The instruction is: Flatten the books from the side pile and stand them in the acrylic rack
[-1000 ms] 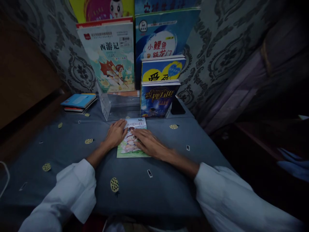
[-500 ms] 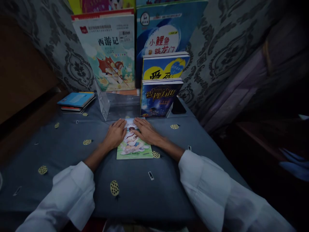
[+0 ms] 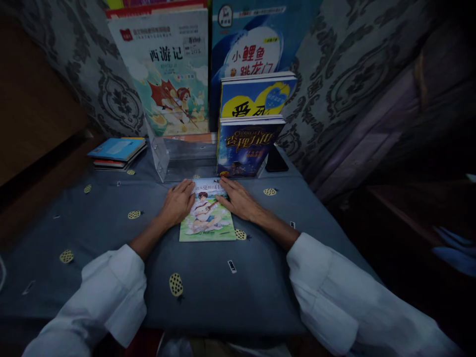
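A thin green picture book lies flat on the grey-blue patterned cloth, just in front of a clear plastic book stand. My left hand rests on the book's left edge with its fingers curled over the top left corner. On the book's right edge lies my right hand, fingers stretched flat toward the top right corner. The cover's middle shows between the two hands. Both arms wear white sleeves.
Dark blue and yellow-blue books stand in the stand's right half. Larger picture books lean on the patterned wall behind. A small stack of books lies at the left. A dark flat object lies right of the stand.
My right hand has slid from the middle of the cover to the book's right edge, uncovering the picture. The left hand has hardly moved. The view has shifted slightly closer.
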`<state>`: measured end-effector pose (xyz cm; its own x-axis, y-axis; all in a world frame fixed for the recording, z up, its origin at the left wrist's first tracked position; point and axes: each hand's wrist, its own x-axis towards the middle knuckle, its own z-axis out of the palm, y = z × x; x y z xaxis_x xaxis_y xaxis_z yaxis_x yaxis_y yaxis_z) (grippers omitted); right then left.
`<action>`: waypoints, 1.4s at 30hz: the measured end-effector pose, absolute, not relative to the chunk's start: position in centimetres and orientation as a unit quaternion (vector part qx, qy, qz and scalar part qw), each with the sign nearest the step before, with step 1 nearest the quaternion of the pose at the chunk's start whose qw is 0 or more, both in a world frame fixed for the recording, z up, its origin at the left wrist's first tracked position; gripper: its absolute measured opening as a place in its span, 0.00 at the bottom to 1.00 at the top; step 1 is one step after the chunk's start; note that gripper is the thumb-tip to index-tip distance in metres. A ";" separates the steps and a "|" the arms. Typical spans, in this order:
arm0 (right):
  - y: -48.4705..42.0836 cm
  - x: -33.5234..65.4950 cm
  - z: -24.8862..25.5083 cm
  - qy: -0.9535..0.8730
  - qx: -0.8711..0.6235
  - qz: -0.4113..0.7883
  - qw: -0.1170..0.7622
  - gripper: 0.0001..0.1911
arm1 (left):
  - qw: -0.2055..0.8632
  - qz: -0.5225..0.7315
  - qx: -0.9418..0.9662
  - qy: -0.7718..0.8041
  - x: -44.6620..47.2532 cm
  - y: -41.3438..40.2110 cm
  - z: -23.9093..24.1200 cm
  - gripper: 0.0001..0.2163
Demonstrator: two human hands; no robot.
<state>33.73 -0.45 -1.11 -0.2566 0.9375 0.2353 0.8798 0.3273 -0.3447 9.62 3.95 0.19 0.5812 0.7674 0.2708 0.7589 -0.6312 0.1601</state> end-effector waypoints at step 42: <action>-7.9 33.7 0.3 -0.843 -0.508 0.117 0.133 0.49 | 0.029 0.153 0.884 0.440 9.7 3.7 0.3 0.21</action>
